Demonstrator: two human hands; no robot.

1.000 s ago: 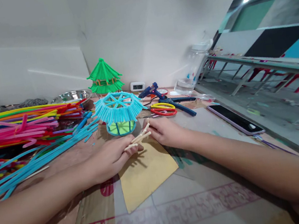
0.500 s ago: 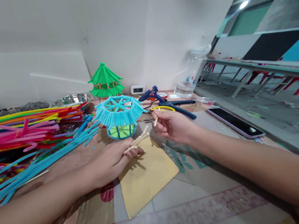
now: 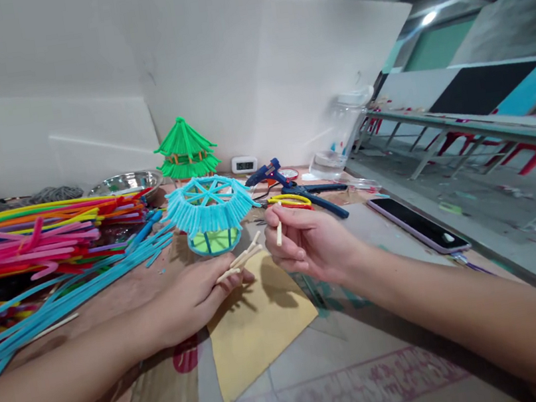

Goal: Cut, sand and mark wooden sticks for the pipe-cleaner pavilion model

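The right hand (image 3: pixel 305 246) pinches one short, pale stick (image 3: pixel 279 231) upright, raised off the surface (image 3: pixel 352 356). The left hand (image 3: pixel 192 297) rests palm-down on a tan card (image 3: pixel 263 336), fingers closed on a thin bundle (image 3: pixel 242 258) beside the fuzzy blue pavilion (image 3: pixel 209 213)

Bright even light, soft shadows, warped dim edges
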